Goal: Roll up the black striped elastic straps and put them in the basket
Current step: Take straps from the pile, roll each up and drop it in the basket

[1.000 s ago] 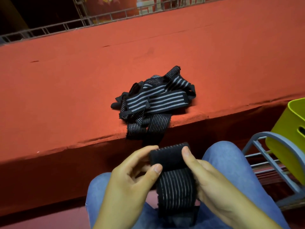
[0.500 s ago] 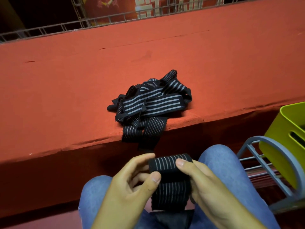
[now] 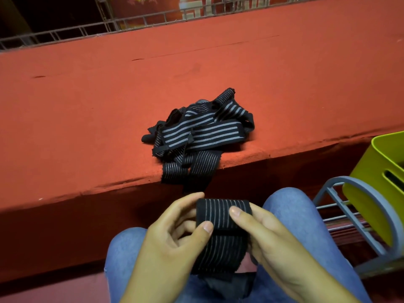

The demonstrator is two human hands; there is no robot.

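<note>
The step in hand looks like the rolling itself: one black striped strap (image 3: 223,215) is held over the lap, its upper end wound into a fat cylinder and the unrolled tail hanging flat between the knees onto blue jeans (image 3: 295,206). The left hand (image 3: 175,237) pinches the roll from its side, thumb pressed on the front and fingers curled behind. The right hand (image 3: 269,241) does the same from the other side, with its thumb laid across the top turn, so each grip is closed on the strap. To do this well, I would hold the tail taut and square to the roll, line up the edges on every turn so it does not cone out, and let the thumbs pin each new layer while the fingers walk it round. The webbing looks stretchy and ribbed, matte black with thin pale lines running lengthwise, so it probably springs open if released before the end is fixed. A plain black patch at the tail's end may be a fastener, though I cannot tell. The pile of straps (image 3: 201,136) lies tangled at the front edge of the red felt-like worktop (image 3: 109,117), two ends drooping over the lip. The lime plastic basket (image 3: 384,182), smooth with a slotted handle, sits to the right on a grey tubular rack (image 3: 343,179).
</note>
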